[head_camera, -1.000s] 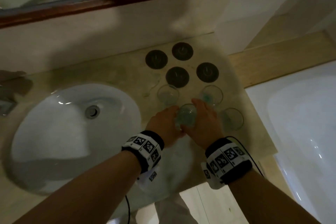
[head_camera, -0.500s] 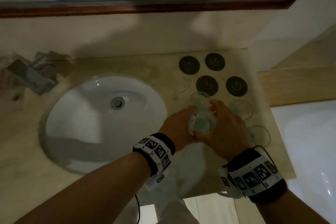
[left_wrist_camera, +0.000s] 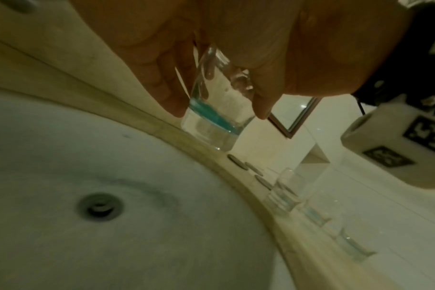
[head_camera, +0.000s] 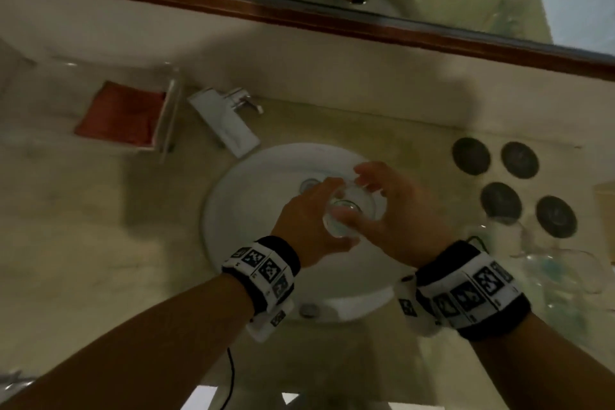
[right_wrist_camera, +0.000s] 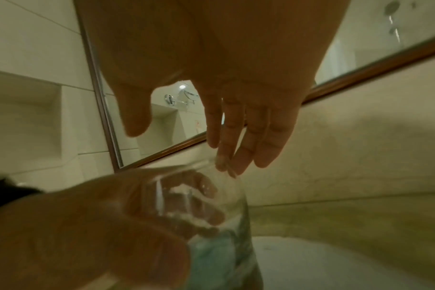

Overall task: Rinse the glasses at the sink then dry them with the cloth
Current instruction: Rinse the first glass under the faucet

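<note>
My left hand [head_camera: 311, 220] grips a clear glass [head_camera: 349, 213] and holds it above the white sink basin [head_camera: 253, 203]. In the left wrist view the glass [left_wrist_camera: 211, 109] has a blue film at its bottom, with the drain [left_wrist_camera: 101, 207] below it. My right hand [head_camera: 382, 206] hovers beside the glass with its fingers straight. In the right wrist view its fingertips [right_wrist_camera: 226, 162] touch the rim of the glass [right_wrist_camera: 211, 215]. A red cloth [head_camera: 121, 115] lies in a clear tray at the far left. Three more glasses [head_camera: 549, 263] stand on the counter at the right.
A chrome tap [head_camera: 226, 123] stands behind the basin on the left. Several dark round coasters [head_camera: 499, 203] lie on the beige counter [head_camera: 100, 226] at the right. A wood-framed mirror [head_camera: 366, 23] runs along the wall behind.
Both hands have carried the glass left, from among the other glasses on the counter to above the basin. My right hand's fingers have loosened from it.
</note>
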`<control>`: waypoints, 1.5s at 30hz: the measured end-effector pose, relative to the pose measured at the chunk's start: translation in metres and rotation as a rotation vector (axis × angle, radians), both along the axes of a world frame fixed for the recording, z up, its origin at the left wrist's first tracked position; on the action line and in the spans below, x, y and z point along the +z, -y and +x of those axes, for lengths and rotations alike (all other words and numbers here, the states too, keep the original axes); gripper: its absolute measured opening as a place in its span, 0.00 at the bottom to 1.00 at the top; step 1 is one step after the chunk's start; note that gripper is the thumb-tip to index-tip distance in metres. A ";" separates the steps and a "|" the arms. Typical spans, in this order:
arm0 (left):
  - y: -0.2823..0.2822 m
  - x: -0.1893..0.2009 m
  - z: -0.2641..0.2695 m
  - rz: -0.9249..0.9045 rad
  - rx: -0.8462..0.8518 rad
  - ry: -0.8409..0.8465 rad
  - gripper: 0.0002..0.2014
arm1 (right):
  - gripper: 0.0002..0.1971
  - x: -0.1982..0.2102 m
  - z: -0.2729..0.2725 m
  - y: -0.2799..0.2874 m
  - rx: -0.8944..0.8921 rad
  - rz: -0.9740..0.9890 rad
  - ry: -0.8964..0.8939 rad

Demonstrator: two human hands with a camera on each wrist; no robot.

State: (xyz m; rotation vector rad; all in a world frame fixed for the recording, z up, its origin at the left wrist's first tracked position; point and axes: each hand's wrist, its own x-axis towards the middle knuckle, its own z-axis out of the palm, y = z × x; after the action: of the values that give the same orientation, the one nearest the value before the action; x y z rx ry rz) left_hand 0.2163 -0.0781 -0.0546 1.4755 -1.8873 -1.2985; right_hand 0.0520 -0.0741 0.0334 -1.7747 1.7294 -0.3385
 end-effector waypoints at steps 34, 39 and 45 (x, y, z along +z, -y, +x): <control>0.036 -0.073 0.078 0.260 0.584 -0.074 0.41 | 0.15 -0.114 0.091 0.166 0.261 0.065 0.022; 0.037 -0.079 0.078 0.271 0.594 -0.081 0.42 | 0.32 -0.134 0.074 0.136 0.383 0.351 0.114; 0.039 -0.079 0.080 0.263 0.596 -0.145 0.40 | 0.39 -0.141 0.077 0.123 0.473 0.321 0.176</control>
State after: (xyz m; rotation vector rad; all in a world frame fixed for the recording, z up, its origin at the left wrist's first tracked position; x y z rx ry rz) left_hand 0.2964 -0.1171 -0.1333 1.8272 -1.0833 -1.3327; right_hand 0.1289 -0.1975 -0.1076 -1.7835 1.1230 -0.0095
